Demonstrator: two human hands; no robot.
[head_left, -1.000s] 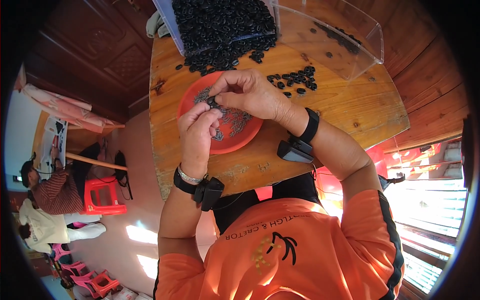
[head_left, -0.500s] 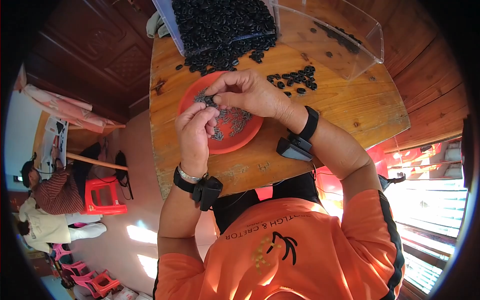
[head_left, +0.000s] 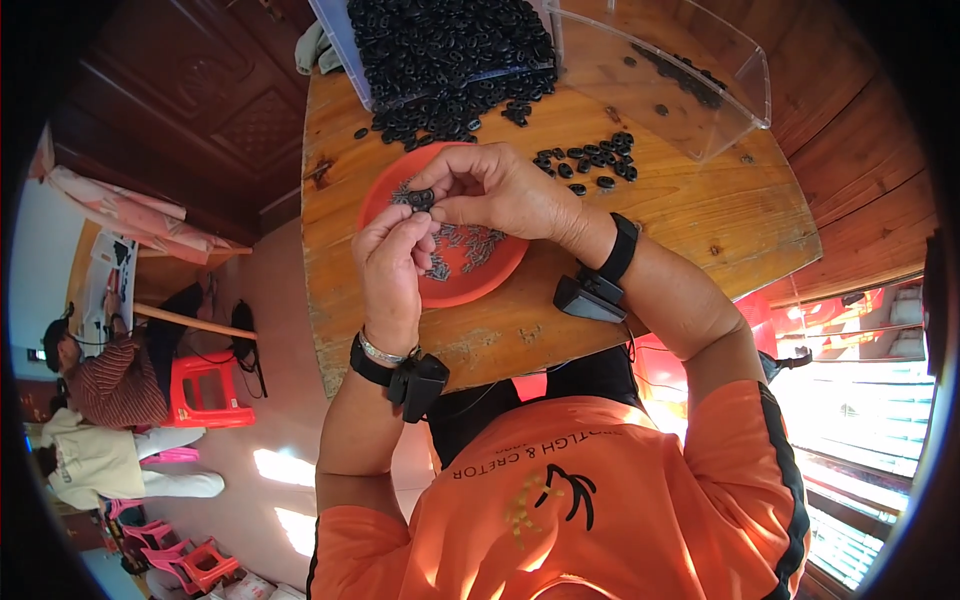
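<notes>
Over a round red-orange dish (head_left: 460, 292), my two hands meet at a small black oval part with holes (head_left: 420, 200). My left hand (head_left: 393, 262) pinches the part from below. Thumb and forefinger of my right hand (head_left: 505, 190) close on its upper right side. Many small grey metal pins (head_left: 470, 243) lie loose in the dish. Whether a pin sits between my fingers is too small to tell.
Behind the dish, a clear bin tipped toward me spills a heap of black oval parts (head_left: 450, 60). Several more parts (head_left: 590, 158) lie right of the dish. A transparent box (head_left: 690, 130) stands at the far right of the wooden table (head_left: 700, 220). Two people (head_left: 110, 385) are at the left.
The black part has turned between my fingertips, so more of its face shows. My arms and the dish stay put. At the left, the person in pale clothing has shifted a leg.
</notes>
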